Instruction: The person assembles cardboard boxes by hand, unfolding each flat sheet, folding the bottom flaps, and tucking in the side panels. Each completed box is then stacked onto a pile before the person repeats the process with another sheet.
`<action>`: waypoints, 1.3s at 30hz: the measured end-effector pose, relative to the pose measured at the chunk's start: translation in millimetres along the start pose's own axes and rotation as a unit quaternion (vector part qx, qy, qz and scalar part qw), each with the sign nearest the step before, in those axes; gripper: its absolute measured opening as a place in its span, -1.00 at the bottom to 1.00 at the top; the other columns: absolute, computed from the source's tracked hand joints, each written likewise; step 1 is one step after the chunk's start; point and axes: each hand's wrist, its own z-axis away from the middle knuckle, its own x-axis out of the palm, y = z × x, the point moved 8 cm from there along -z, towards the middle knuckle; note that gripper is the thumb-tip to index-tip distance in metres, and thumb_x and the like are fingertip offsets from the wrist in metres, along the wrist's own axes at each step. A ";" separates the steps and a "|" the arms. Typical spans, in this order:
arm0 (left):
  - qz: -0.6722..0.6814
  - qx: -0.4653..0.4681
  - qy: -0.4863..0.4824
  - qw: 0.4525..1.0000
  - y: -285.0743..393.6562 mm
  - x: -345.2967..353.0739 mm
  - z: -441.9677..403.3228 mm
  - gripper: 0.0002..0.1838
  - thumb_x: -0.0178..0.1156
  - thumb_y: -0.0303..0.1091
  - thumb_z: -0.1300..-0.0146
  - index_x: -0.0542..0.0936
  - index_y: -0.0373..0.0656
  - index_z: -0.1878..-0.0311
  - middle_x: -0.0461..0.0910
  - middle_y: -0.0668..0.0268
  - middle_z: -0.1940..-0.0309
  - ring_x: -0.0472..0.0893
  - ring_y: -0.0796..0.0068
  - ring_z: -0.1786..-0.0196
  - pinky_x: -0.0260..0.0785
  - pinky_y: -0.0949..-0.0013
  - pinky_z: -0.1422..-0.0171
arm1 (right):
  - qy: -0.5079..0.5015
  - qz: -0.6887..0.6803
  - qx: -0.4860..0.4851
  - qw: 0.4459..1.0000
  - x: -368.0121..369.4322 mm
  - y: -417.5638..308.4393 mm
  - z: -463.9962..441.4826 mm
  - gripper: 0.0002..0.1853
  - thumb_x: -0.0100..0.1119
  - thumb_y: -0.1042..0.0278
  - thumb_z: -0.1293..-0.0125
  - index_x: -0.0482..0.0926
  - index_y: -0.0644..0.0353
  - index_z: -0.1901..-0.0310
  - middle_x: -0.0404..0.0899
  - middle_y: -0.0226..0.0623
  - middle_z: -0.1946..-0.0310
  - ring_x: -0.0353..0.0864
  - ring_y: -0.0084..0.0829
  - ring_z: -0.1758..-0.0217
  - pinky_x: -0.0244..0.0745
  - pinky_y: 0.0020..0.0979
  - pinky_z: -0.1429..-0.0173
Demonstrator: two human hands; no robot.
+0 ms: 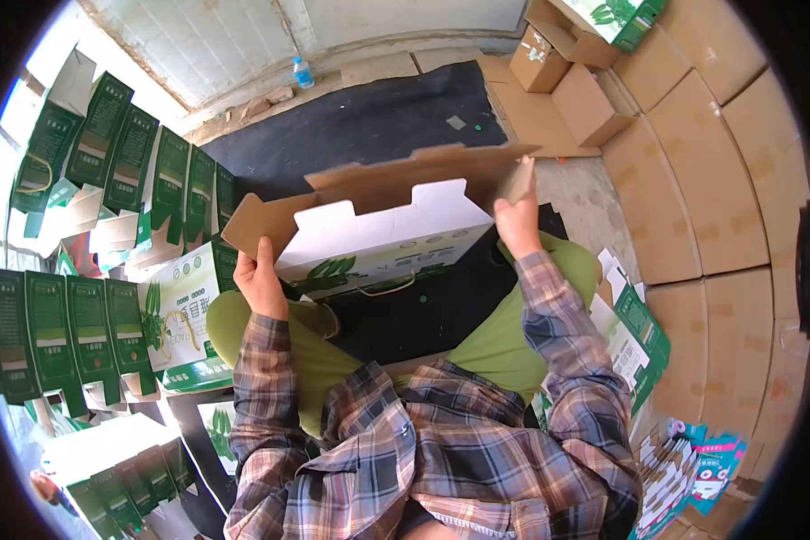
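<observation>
Between my two hands hangs a cardboard gift box (378, 256), white with green leaf prints outside and plain brown inside. Its top is open and the flaps stand up, two of them white with notched edges. A thin rope handle shows on the side facing me. My left hand (261, 279) pinches the brown flap at the left end, thumb on the near side. My right hand (519, 216) grips the flap at the right end. The box is above the black mat, in front of my knees.
Green folded boxes (85, 333) stand in rows at the left. Brown cartons (693, 180) are stacked along the right. An opened carton (549, 108) lies at the back right, a water bottle (303, 72) by the wall. Printed boxes (634, 337) lean beside my right knee.
</observation>
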 end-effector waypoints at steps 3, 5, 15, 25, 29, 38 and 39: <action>0.008 0.004 0.061 0.998 -10.6 -15.2 -3.3 -0.78 0.13 -0.42 -0.33 0.56 -0.30 0.02 0.58 0.34 0.10 0.51 0.60 0.06 0.33 0.48 -0.10 | -0.065 -0.174 0.047 0.981 -4.9 -33.2 6.7 -0.22 -0.19 0.71 0.05 0.14 0.25 -0.37 0.26 -0.22 -0.28 0.28 -0.39 -0.33 0.17 -0.43 -0.35; -0.011 -0.004 0.074 0.997 -17.6 -18.2 -1.8 -0.77 0.13 -0.42 -0.33 0.55 -0.30 0.00 0.58 0.33 0.10 0.52 0.59 0.06 0.34 0.47 -0.10 | -0.084 -0.213 0.036 0.973 -8.2 -26.2 7.3 -0.24 -0.21 0.75 0.03 0.20 0.22 -0.34 0.28 -0.30 -0.26 0.24 -0.43 -0.35 0.13 -0.44 -0.37; -0.352 0.026 0.088 0.931 27.4 -9.3 -8.4 -0.25 0.10 -0.62 -0.12 0.14 -0.04 -0.41 0.28 0.09 -0.23 0.47 0.32 -0.12 0.33 0.29 -0.15 | -0.112 -0.299 0.208 0.924 -7.6 27.2 35.0 -0.27 -0.14 0.75 -0.02 0.25 0.14 -0.33 0.31 -0.32 -0.26 0.28 -0.46 -0.33 0.16 -0.44 -0.36; -0.594 0.291 -0.173 0.730 33.5 102.7 -12.9 -0.08 0.35 -0.49 0.10 0.17 -0.04 -0.40 0.19 0.19 -0.34 0.12 0.09 -0.41 -0.04 0.00 -0.43 | -0.111 -0.352 0.210 0.905 -17.9 40.3 55.7 -0.25 -0.17 0.75 -0.02 0.16 0.19 -0.37 0.20 -0.35 -0.35 0.14 -0.45 -0.42 -0.01 -0.41 -0.45; -0.506 0.241 -0.261 0.786 13.4 94.5 -13.3 -0.17 0.47 -0.40 0.22 0.35 -0.10 -0.24 0.36 0.20 -0.11 0.29 0.14 -0.21 0.12 0.09 -0.29 | -0.112 -0.353 0.208 0.905 -22.1 40.2 57.4 -0.25 -0.17 0.75 -0.03 0.15 0.20 -0.37 0.19 -0.35 -0.35 0.14 -0.46 -0.41 -0.02 -0.42 -0.44; -0.455 0.094 -0.441 0.768 -18.3 83.2 18.7 -0.32 0.48 -0.08 0.17 0.56 -0.27 -0.03 0.49 0.07 -0.02 0.47 0.08 -0.08 0.35 0.25 -0.17 | -0.144 -0.230 0.149 0.951 -15.2 28.1 59.1 -0.35 0.08 0.47 -0.26 0.13 0.21 -0.38 0.16 -0.27 -0.36 0.12 -0.41 -0.42 0.01 -0.41 -0.43; -0.456 0.092 -0.439 0.768 -20.2 81.1 19.6 -0.32 0.48 -0.08 0.17 0.56 -0.27 -0.03 0.49 0.07 -0.02 0.47 0.08 -0.08 0.35 0.25 -0.17 | -0.222 -0.210 0.117 0.945 -6.3 11.7 63.5 -0.31 0.15 0.29 -0.27 0.12 0.21 -0.39 0.14 -0.22 -0.37 0.10 -0.37 -0.44 0.02 -0.37 -0.43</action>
